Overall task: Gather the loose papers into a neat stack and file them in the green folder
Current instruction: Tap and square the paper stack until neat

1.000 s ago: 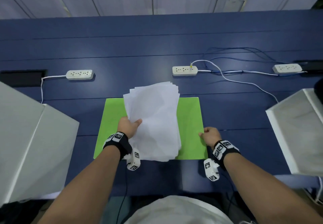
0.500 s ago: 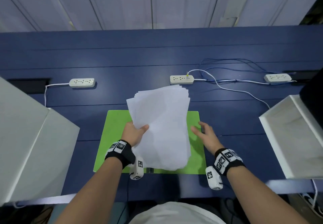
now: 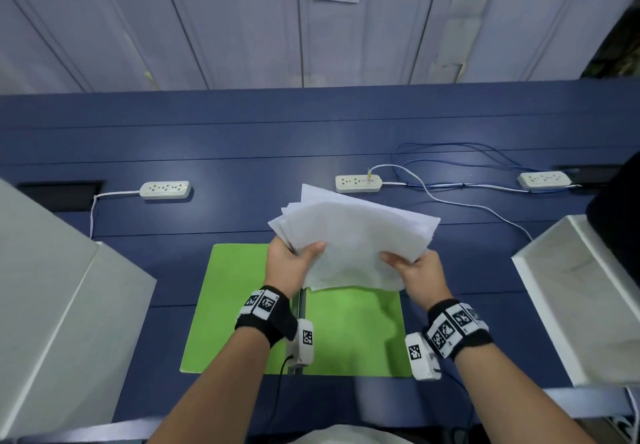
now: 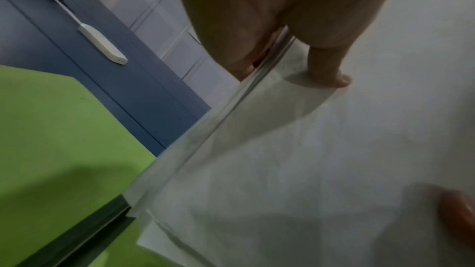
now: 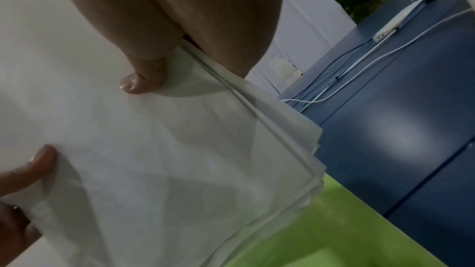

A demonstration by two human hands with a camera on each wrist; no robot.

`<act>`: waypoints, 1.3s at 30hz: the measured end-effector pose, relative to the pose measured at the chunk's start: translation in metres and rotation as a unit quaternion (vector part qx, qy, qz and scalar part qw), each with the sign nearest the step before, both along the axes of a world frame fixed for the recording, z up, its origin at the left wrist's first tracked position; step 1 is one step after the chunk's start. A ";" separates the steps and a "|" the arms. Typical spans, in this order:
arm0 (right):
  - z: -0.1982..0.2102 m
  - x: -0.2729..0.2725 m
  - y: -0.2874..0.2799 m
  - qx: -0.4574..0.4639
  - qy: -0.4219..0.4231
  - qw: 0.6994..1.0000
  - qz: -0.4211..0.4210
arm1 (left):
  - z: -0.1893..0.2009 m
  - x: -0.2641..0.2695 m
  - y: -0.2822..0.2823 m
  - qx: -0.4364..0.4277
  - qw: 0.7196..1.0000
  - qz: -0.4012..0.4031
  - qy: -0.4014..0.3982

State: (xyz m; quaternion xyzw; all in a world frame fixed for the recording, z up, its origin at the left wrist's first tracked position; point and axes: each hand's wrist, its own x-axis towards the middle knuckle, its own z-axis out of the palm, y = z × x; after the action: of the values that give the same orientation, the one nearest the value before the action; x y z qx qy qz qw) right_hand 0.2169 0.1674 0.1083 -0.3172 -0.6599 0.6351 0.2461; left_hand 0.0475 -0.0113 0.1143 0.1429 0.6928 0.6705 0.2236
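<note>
A loose stack of white papers (image 3: pixel 356 239) is held up above the open green folder (image 3: pixel 346 333), its sheets fanned and uneven at the edges. My left hand (image 3: pixel 294 263) grips the stack's left edge, thumb on top. My right hand (image 3: pixel 415 270) grips the right edge, thumb on top. In the left wrist view the papers (image 4: pixel 308 159) fill the frame beside the folder (image 4: pixel 51 129). The right wrist view shows the papers (image 5: pixel 154 149) with the folder (image 5: pixel 334 230) below. The folder lies flat on the blue table (image 3: pixel 311 139) with a metal spine clip (image 3: pixel 302 305) at its middle.
Three white power strips (image 3: pixel 165 190) (image 3: pixel 358 183) (image 3: pixel 544 179) lie along the table's far part, with white and blue cables (image 3: pixel 467 180) trailing right. White boxes stand at the left (image 3: pixel 62 298) and right (image 3: pixel 581 291) table edges.
My right hand left the folder and took hold of the papers' right edge. The stack rose and turned sideways, held between both hands.
</note>
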 end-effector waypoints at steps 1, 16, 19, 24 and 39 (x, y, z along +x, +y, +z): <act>-0.001 0.001 -0.001 0.005 0.011 1.000 -0.009 | 0.000 0.003 0.004 0.004 1.000 0.007 0.005; -0.008 0.002 0.008 -0.057 0.022 0.997 -0.046 | 0.007 0.002 0.024 -0.042 0.998 -0.049 0.018; -0.012 0.003 0.007 -0.058 0.010 0.998 -0.034 | 0.005 0.005 0.022 -0.030 0.998 -0.049 0.017; 0.003 -0.007 -0.002 -0.106 0.131 0.980 -0.106 | 0.019 0.020 0.035 0.087 0.995 0.047 -0.034; 0.038 -0.044 -0.009 -0.037 0.104 0.965 -0.239 | 0.035 0.015 0.058 0.071 0.979 0.187 -0.037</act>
State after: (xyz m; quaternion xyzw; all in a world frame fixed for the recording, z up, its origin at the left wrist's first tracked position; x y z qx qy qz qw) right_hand 0.1726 0.1585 0.1459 -0.4066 -0.5120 0.6111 0.4461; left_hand 0.0629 0.0470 0.1498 0.0011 0.6494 0.7526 0.1089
